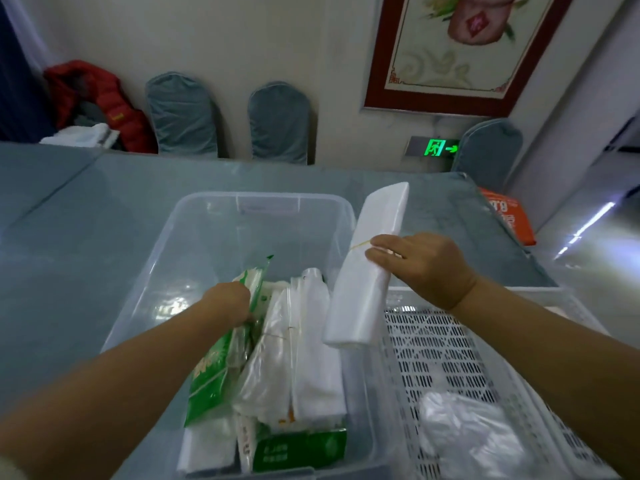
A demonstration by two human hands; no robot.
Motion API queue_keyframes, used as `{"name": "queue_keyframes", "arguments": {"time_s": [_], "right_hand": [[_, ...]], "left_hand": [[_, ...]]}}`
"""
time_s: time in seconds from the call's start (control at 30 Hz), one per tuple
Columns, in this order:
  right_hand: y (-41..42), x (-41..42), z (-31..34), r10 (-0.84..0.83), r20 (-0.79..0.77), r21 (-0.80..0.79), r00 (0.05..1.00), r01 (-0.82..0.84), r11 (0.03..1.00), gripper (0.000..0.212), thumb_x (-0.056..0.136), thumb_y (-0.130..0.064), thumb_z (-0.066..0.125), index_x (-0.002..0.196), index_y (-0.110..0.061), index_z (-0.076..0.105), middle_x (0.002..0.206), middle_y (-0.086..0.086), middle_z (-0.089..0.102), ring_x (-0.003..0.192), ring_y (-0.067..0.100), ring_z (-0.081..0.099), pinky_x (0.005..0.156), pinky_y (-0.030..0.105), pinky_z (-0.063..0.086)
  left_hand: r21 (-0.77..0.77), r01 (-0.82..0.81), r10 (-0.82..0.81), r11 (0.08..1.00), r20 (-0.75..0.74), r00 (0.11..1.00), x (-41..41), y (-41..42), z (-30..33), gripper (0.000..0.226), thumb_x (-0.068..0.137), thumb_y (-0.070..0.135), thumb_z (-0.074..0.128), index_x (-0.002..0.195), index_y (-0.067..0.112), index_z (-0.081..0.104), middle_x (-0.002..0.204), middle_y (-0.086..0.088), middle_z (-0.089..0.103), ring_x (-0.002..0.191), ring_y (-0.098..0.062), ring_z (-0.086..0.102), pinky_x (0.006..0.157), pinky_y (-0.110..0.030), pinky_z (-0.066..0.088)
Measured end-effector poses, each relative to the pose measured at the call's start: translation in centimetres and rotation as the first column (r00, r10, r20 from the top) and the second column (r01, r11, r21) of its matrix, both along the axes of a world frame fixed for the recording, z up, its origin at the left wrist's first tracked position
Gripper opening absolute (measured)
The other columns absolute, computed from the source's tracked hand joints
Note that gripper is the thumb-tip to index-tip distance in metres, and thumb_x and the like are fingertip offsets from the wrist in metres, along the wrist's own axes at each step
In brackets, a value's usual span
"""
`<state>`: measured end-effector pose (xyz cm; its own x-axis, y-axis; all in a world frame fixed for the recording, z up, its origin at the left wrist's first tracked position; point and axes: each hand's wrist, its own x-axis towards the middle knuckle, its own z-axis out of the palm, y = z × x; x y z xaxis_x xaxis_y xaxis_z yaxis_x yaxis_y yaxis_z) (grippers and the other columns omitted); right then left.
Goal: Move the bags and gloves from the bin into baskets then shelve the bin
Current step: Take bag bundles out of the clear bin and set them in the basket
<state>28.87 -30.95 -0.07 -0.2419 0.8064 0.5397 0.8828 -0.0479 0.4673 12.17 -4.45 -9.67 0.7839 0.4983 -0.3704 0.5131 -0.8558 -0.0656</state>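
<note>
Gripping a long white bag bundle (rubber band around its middle), the right hand has its fingers curled round it, holding it tilted above the clear plastic bin's 3 o'clock rim. Left hand reaches down into the bin, fingers closed on a green-and-white packet. More bags lie packed in the bin's 6 o'clock half. White slotted basket sits just beside the bin at 3 o'clock, clear bags inside. Both rest on a grey-blue surface.
</note>
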Motion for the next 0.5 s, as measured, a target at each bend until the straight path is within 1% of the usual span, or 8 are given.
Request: {"name": "queue_keyframes", "arguments": {"time_s": [0.07, 0.17, 0.27, 0.37, 0.5], "right_hand": [[-0.6, -0.1, 0.1, -0.043, -0.005, 0.024, 0.999, 0.043, 0.999, 0.019, 0.075, 0.000, 0.069, 0.089, -0.011, 0.075, 0.095, 0.009, 0.075, 0.050, 0.023, 0.063, 0.043, 0.026, 0.050], [-1.2, -0.3, 0.3, -0.088, 0.009, 0.048, 0.996, 0.087, 0.995, 0.022, 0.073, 0.001, 0.071, 0.090, -0.011, 0.075, 0.094, 0.009, 0.075, 0.051, 0.023, 0.065, 0.043, 0.027, 0.050], [-1.9, -0.2, 0.1, -0.152, 0.024, 0.062, 0.988, 0.150, 0.987, 0.027, 0.070, 0.002, 0.075, 0.094, -0.011, 0.075, 0.094, 0.009, 0.075, 0.051, 0.023, 0.064, 0.044, 0.026, 0.049], [-2.7, 0.0, -0.2, -0.229, 0.007, 0.085, 0.973, 0.228, 0.970, 0.029, 0.071, 0.002, 0.073, 0.097, -0.012, 0.074, 0.095, 0.007, 0.074, 0.051, 0.024, 0.063, 0.045, 0.026, 0.049], [-4.6, 0.0, -0.3, -0.360, -0.026, 0.117, 0.933, 0.361, 0.925, 0.030, 0.069, 0.001, 0.075, 0.096, -0.012, 0.072, 0.094, 0.007, 0.074, 0.048, 0.025, 0.061, 0.043, 0.026, 0.048]], "left_hand": [[-0.044, -0.003, 0.004, 0.999, 0.014, 1.000, -0.4, 0.4, 0.5, 0.045, 0.086, 0.041, 0.058, 0.112, 0.004, 0.057, 0.116, -0.012, 0.061, 0.104, -0.026, 0.060, 0.082, -0.029, 0.046], [-0.070, -0.019, 0.022, 0.997, 0.044, 0.999, -1.0, 1.0, 1.4, 0.045, 0.083, 0.033, 0.063, 0.117, 0.004, 0.054, 0.122, -0.012, 0.058, 0.111, -0.026, 0.055, 0.088, -0.030, 0.043], [-0.117, -0.005, 0.016, 0.993, 0.089, 0.996, -0.9, 1.3, 3.4, 0.048, 0.080, 0.033, 0.067, 0.117, 0.006, 0.052, 0.124, -0.012, 0.055, 0.113, -0.027, 0.052, 0.090, -0.032, 0.040], [-0.133, 0.068, -0.046, 0.989, 0.160, 0.986, -0.1, 1.0, 6.7, 0.045, 0.079, 0.037, 0.068, 0.112, 0.008, 0.057, 0.116, -0.010, 0.060, 0.105, -0.027, 0.055, 0.082, -0.030, 0.041], [-0.189, 0.172, -0.100, 0.967, 0.337, 0.936, 1.4, -0.7, 12.5, 0.025, 0.077, 0.032, 0.070, 0.096, 0.017, 0.062, 0.095, -0.004, 0.064, 0.080, -0.020, 0.056, 0.070, -0.029, 0.038]]}}
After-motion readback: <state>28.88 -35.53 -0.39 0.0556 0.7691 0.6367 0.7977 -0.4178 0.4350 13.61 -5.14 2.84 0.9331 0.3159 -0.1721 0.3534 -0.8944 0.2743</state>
